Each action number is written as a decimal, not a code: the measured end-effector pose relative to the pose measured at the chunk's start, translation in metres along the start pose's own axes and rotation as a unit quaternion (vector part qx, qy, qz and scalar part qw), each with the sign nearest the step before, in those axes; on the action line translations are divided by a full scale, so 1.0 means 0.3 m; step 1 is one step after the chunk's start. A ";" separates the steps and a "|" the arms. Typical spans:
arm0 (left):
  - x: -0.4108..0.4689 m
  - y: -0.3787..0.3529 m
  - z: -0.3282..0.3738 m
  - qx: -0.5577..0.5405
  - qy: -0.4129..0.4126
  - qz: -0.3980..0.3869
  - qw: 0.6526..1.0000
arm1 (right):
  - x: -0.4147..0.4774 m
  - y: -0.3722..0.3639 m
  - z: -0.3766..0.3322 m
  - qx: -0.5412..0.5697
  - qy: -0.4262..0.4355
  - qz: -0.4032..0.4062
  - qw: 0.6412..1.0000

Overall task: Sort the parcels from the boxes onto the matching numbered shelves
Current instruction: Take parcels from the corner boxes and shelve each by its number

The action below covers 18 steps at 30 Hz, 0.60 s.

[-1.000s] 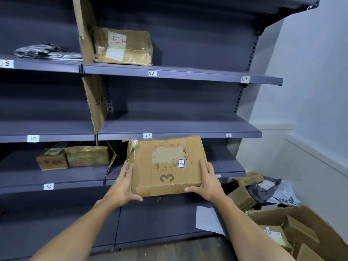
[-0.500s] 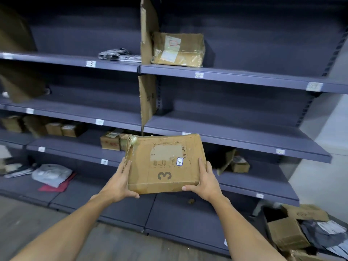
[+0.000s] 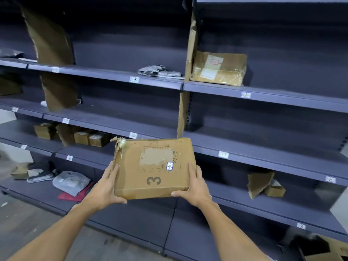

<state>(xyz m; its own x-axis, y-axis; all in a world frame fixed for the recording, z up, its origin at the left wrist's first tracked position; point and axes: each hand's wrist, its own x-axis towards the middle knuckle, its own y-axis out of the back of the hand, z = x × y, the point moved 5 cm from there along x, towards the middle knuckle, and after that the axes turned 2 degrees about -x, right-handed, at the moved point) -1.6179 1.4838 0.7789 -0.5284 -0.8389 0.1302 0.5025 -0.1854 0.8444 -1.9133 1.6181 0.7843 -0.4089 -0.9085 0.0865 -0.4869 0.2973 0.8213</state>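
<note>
I hold a flat brown cardboard parcel [image 3: 153, 167] in front of the dark shelving, at about the height of the third shelf. It bears a printed 3, handwriting and a small white sticker. My left hand [image 3: 106, 187] grips its left edge, thumb under the front corner. My right hand [image 3: 194, 185] grips its right edge the same way. White number labels sit on the shelf fronts, among them label 03 [image 3: 134, 79], label 02 [image 3: 245, 95] and label 11 [image 3: 223, 154].
A taped brown box [image 3: 219, 68] lies on the shelf above label 02, a grey bag [image 3: 160, 71] left of it. Upright cardboard dividers [image 3: 185, 102] split the bays. Small boxes [image 3: 90, 138] and grey bags [image 3: 71, 182] lie lower left; an open carton [image 3: 323, 249] stands bottom right.
My view has swung left along the shelving, so the wall and the floor boxes at right have left the frame. The parcel stays held between both hands in the same way.
</note>
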 end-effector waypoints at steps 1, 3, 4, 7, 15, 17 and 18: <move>0.018 0.034 -0.044 0.000 -0.004 0.002 1.000 | 0.019 -0.028 -0.046 0.004 -0.001 0.002 1.000; 0.056 0.101 -0.123 -0.003 -0.010 0.002 1.000 | 0.056 -0.071 -0.135 0.006 -0.002 0.011 1.000; 0.076 0.132 -0.159 -0.003 -0.011 0.001 1.000 | 0.074 -0.087 -0.176 0.003 -0.003 0.015 1.000; 0.146 0.203 -0.249 -0.001 -0.024 -0.006 1.000 | 0.129 -0.119 -0.273 -0.001 -0.014 0.025 1.000; 0.386 0.324 -0.330 -0.014 -0.052 -0.003 0.999 | 0.331 -0.119 -0.414 -0.035 -0.024 0.052 0.998; 0.470 0.328 -0.331 -0.015 -0.059 -0.003 0.998 | 0.409 -0.105 -0.420 -0.044 -0.027 0.057 0.997; 0.515 0.328 -0.331 -0.017 -0.061 -0.003 0.998 | 0.450 -0.098 -0.422 -0.047 -0.030 0.060 0.997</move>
<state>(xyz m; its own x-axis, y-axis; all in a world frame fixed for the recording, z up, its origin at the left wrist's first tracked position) -1.5821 1.2851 0.8306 -0.6103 -0.7692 0.1892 0.5206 -0.2095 0.8277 -1.8565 1.4495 0.8431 -0.5065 -0.8481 0.1559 -0.3578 0.3712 0.8569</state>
